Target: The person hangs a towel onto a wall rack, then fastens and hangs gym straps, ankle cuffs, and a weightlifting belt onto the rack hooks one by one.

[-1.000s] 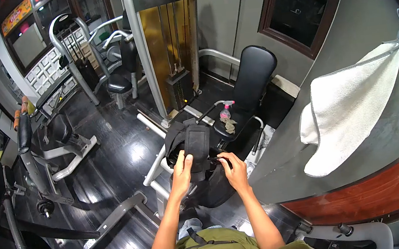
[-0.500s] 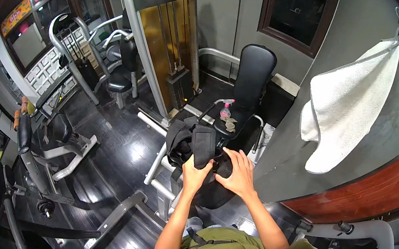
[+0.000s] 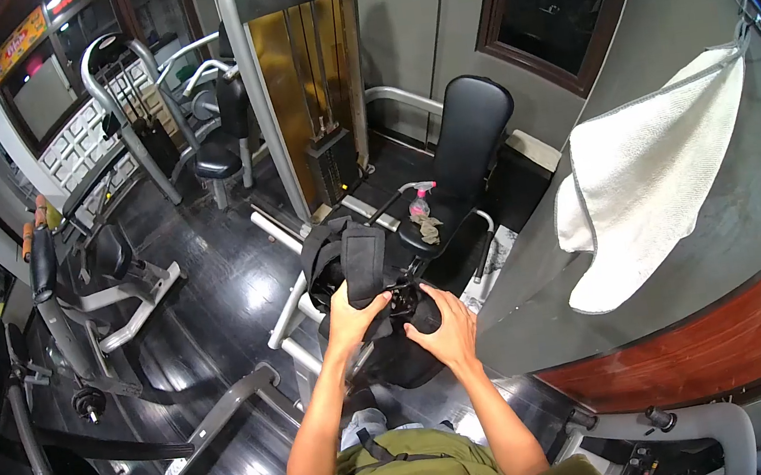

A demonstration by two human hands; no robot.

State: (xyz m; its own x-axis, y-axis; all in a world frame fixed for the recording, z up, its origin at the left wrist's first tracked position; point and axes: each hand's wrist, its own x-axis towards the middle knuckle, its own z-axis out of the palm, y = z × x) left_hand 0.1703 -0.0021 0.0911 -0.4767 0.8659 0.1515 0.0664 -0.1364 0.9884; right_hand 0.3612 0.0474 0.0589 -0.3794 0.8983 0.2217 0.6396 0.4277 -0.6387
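Note:
In front of my body I hold what looks like a black fabric bag (image 3: 325, 261), with a wide flat strap or flap (image 3: 364, 263) standing up from it. My left hand (image 3: 353, 322) is closed around the lower end of that flap, thumb pointing right. My right hand (image 3: 447, 329) grips the rounded black side of the bag, its fingers curved over the far edge. Between the two hands is a gap with something dark and shiny (image 3: 402, 299) in it, too dim to name. The bag's lower part hangs beneath my hands.
Beyond the bag stands a weight machine (image 3: 298, 105) with a black padded seat. On the seat lie a pink spray bottle (image 3: 419, 202) and a crumpled cloth (image 3: 427, 229). A white towel (image 3: 653, 171) hangs at right. More gym machines (image 3: 127, 297) fill the left.
My hands and the bag sit slightly further left in view, as the whole scene has shifted. The gap between my hands is wider and shows more of the dark inside.

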